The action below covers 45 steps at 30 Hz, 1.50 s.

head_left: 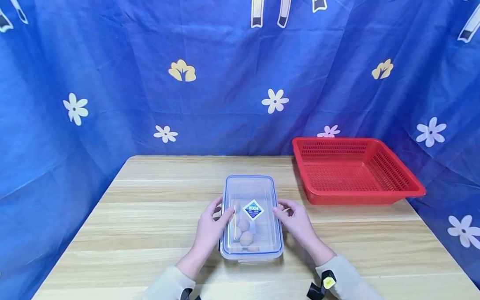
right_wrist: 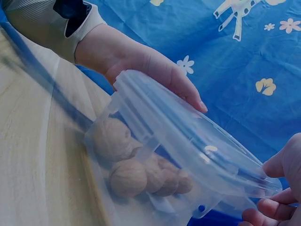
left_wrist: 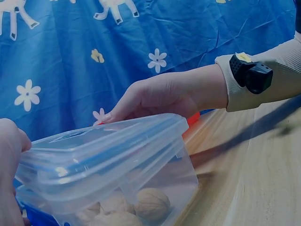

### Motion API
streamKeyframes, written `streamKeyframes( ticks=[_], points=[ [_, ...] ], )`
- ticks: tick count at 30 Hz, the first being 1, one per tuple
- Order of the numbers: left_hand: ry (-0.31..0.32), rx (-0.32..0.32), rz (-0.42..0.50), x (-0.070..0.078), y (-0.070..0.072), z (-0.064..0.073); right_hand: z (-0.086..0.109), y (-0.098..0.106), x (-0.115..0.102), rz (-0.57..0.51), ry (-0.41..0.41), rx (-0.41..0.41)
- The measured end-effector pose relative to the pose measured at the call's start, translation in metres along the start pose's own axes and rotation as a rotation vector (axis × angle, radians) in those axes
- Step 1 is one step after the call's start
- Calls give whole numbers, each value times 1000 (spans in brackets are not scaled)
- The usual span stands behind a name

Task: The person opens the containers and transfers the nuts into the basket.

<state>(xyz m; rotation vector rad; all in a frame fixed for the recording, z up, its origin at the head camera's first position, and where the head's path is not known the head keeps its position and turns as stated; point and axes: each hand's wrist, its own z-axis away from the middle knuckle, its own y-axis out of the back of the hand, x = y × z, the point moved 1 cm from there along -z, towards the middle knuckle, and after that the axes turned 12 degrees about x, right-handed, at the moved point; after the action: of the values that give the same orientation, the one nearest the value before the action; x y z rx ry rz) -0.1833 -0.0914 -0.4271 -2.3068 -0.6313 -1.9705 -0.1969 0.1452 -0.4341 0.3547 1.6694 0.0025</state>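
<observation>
A clear plastic food box [head_left: 243, 252] stands on the table, with walnuts [head_left: 246, 238] inside near its front end. Its clear lid [head_left: 261, 189] has a blue seal and a blue diamond label [head_left: 252, 209]. At the left side, my left hand [head_left: 210, 221] pinches the lid's edge, thumb on top and fingers below the rim. My right hand [head_left: 297, 220] holds the opposite edge the same way. In the right wrist view, the right fingers [right_wrist: 270, 210] curl under the rim beside a side flap, and several walnuts [right_wrist: 128, 178] show through the wall.
A red plastic basket [head_left: 311, 197] with slotted sides stands at the back right of the wooden table [head_left: 146, 206]. Behind the table hangs a blue patterned curtain [head_left: 231, 115]. Both sleeved wrists wear black camera mounts [head_left: 322, 287].
</observation>
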Motion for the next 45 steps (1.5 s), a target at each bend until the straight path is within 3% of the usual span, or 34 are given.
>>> streamKeyframes(
  ticks=[10, 18, 25, 32, 38, 45],
  points=[
    [3, -6, -20, 15, 9, -1, 4, 4, -19, -52, -1, -4],
    [49, -6, 17, 23, 14, -1, 6, 6, -27, -95, -26, -19],
    [89, -31, 89, 30, 20, -1, 6, 6, -32, -117, 31, -26],
    [81, -33, 119, 39, 31, -4, 6, 2, -43, -125, 90, -42],
    [83, -43, 82, 40, 46, -7, 6, -8, -54, -102, 159, -46],
    [46, -66, -53, 42, 73, -13, 9, -25, -66, -155, 192, -91]
  ],
)
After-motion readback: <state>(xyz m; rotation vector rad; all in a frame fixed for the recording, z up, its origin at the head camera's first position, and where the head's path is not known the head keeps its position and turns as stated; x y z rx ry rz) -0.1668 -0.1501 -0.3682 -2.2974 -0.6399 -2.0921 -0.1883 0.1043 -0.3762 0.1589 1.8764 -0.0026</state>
